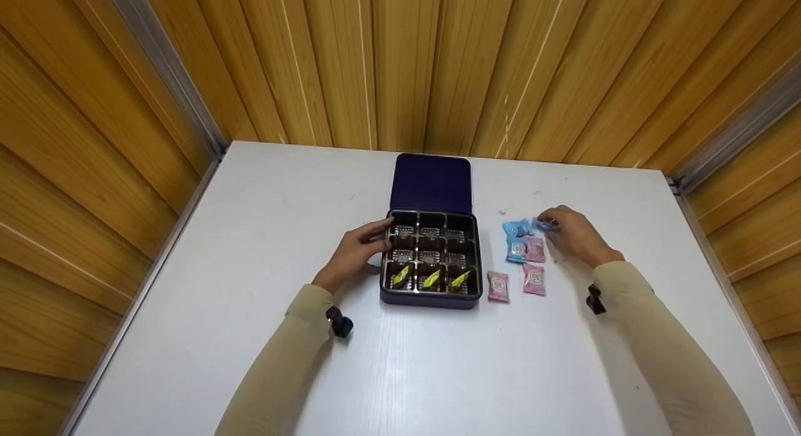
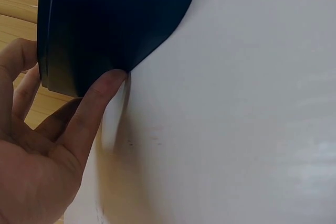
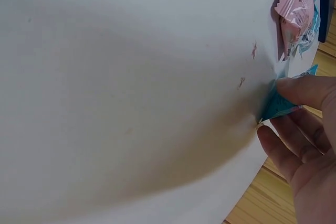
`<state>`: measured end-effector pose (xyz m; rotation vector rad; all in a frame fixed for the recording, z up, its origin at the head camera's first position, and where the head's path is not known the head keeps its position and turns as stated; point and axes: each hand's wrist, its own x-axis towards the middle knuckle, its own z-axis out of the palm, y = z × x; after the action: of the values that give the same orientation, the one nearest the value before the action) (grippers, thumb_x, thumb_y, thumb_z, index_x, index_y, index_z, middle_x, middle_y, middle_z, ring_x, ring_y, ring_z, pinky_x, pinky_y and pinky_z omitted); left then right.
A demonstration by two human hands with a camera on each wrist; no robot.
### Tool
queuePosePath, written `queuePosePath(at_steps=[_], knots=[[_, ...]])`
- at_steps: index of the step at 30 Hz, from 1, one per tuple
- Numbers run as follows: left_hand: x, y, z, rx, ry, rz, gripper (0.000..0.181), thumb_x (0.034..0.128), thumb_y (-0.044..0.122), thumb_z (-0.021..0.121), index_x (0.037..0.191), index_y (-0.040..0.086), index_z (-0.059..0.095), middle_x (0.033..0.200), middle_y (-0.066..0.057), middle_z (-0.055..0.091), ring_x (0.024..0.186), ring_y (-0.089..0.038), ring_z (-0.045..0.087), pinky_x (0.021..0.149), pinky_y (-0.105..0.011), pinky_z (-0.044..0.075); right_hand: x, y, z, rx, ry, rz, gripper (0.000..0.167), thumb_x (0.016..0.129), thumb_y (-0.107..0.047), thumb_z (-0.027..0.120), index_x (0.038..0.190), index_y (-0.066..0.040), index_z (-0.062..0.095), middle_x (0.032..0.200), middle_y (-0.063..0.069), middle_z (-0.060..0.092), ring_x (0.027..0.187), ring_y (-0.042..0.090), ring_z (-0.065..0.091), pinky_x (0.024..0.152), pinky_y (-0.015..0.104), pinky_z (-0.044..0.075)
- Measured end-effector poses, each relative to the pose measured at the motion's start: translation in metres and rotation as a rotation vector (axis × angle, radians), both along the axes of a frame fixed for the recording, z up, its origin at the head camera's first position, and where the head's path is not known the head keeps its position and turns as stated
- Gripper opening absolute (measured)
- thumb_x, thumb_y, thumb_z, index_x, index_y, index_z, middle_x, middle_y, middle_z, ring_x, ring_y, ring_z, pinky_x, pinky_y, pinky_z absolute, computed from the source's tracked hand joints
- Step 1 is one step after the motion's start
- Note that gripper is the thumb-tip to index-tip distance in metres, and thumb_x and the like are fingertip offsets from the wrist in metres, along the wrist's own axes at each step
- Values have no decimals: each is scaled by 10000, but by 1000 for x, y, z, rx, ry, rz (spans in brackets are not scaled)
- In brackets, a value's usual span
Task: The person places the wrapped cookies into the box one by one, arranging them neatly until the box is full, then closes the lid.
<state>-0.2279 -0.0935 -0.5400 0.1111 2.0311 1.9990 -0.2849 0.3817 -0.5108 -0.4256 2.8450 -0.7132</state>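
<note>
A dark blue box (image 1: 432,298) with its lid (image 1: 432,182) laid back holds a divided tray; its front row has a yellow-green packet (image 1: 432,279) in each of three compartments, and the two rows behind hold none. My left hand (image 1: 357,254) touches the box's left side with fingers and thumb, seen also on the dark blue wall (image 2: 115,19) in the left wrist view. My right hand (image 1: 579,236) pinches a blue packet (image 3: 281,100) between thumb and fingers, right of the other blue packets (image 1: 517,228). Pink packets (image 1: 534,279) lie nearer the front.
The white table (image 1: 400,367) carries the box near its middle. Wood-look panels (image 1: 400,67) stand behind it and on both sides, with metal posts (image 1: 169,60) at the corners. A pink packet (image 1: 499,286) lies close to the box's right side.
</note>
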Motion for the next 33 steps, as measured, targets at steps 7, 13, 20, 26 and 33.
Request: queuePosePath(at_steps=[7,13,20,26,33], knots=[[1,0,1,-8,0,0,594,976,79,716,1542,209,595,1543,-111,564,1313,-328,602,759,-498,654,0,2,0,-31,-5,-28,369,1021,66,623,1385,105,574,1343,311,564,1264,491,545,1141,649,410],[2,0,2,-20,7,0,602,967,91,716,1542,225,596,1521,-91,587,1313,-306,600,792,-525,646,1,3,-1,-64,1,-44,346,1020,72,601,1363,103,567,1362,316,565,1276,484,536,1147,647,399],[2,0,2,-14,13,-4,603,968,93,718,1547,199,588,1530,-118,576,1323,-326,592,796,-538,644,2,5,-2,-77,7,-71,356,1034,38,610,1388,63,588,1397,294,579,1283,467,537,1143,650,406],[2,-1,3,-7,10,-7,601,972,87,721,1549,187,585,1547,-130,558,1345,-345,577,813,-565,637,2,7,-2,-95,21,-79,359,1028,51,613,1386,49,591,1380,290,590,1246,455,553,1116,646,435],[1,0,2,-3,9,-9,602,973,84,717,1551,184,582,1547,-133,557,1344,-342,578,819,-567,634,3,7,0,-107,-11,-99,344,1042,45,608,1384,42,575,1364,268,584,1238,428,541,1141,621,427]])
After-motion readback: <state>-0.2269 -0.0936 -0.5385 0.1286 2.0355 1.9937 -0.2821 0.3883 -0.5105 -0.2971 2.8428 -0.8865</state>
